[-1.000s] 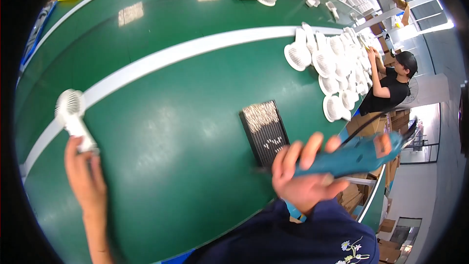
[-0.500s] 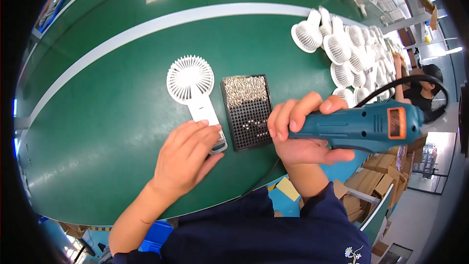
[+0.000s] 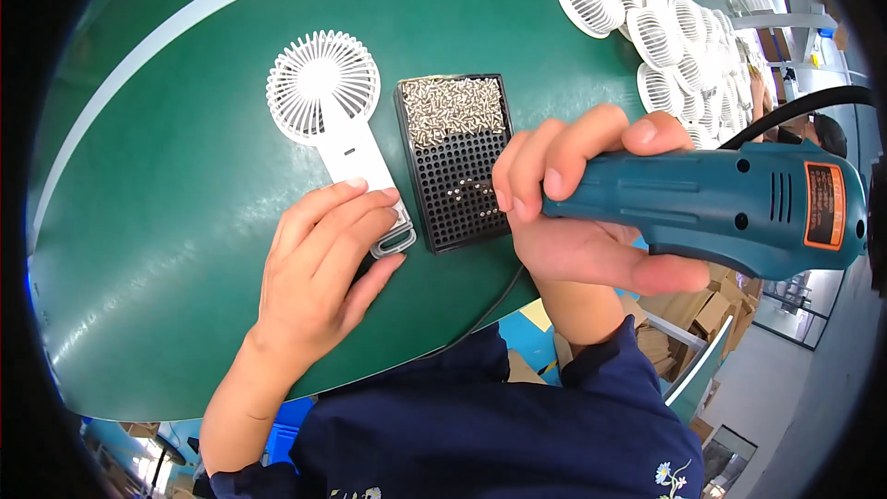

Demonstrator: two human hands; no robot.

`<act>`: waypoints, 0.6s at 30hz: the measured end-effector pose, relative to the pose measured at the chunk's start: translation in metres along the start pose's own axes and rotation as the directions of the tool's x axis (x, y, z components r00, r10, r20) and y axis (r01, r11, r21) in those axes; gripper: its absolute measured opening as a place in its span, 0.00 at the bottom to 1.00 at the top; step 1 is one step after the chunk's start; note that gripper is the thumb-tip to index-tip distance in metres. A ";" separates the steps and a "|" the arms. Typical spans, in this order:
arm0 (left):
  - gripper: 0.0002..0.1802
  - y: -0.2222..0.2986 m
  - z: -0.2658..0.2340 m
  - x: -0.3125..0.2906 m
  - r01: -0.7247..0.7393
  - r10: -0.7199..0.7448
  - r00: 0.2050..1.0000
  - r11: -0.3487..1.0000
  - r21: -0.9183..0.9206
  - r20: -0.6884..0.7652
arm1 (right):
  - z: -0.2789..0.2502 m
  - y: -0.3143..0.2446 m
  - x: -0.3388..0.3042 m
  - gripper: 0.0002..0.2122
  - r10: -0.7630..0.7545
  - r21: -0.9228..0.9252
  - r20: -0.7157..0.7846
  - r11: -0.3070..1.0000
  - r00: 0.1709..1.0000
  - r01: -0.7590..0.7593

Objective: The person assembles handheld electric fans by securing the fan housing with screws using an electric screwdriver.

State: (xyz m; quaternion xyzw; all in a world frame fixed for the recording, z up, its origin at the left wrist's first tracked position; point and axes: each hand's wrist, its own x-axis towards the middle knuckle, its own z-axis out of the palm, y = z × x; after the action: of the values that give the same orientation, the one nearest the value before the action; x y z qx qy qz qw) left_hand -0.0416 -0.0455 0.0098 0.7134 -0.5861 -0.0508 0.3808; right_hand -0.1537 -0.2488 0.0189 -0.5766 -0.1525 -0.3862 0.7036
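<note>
A white handheld fan (image 3: 356,150) lies on the green table, its round slatted head pointing away from me. My left hand (image 3: 319,259) is closed over the lower end of its handle, next to a grey loop at the tip. In my right hand (image 3: 577,199) is a teal electric screwdriver (image 3: 711,199), held roughly level with its cord end to the right. The tool's tip is hidden by my fingers. Just left of that hand sits a black screw tray (image 3: 428,212), with a heap of small screws at its far end and a few standing in its holes.
White fan parts (image 3: 661,42) are piled at the far right. A black cord (image 3: 804,111) arches from the screwdriver to the right edge. Cardboard boxes (image 3: 693,310) stand below the table at right. Part of another person shows beyond the pile.
The whole view has shifted, so the table, fan and tray appear higher and larger. The screwdriver looks closer. Both hands keep their grip.
</note>
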 end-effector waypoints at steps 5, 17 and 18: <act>0.25 -0.001 -0.001 -0.002 0.016 -0.016 1.000 1.000 -0.027 -0.004 | 0.003 0.003 -0.001 0.43 0.023 -0.033 -0.021 0.999 1.000 -0.023; 0.25 -0.002 -0.003 -0.003 0.036 -0.036 0.999 0.994 -0.104 -0.003 | 0.018 -0.013 0.008 0.40 0.007 -0.066 0.019 0.998 1.000 -0.005; 0.25 -0.002 -0.004 -0.004 0.034 -0.034 0.999 0.994 -0.108 -0.001 | 0.025 -0.019 0.010 0.39 0.002 -0.082 0.003 0.997 1.000 -0.002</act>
State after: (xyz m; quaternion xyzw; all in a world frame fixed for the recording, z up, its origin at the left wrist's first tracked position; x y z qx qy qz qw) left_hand -0.0390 -0.0405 0.0096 0.7017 -0.5697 -0.0877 0.4187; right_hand -0.1553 -0.2304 0.0458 -0.6058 -0.1372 -0.3904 0.6796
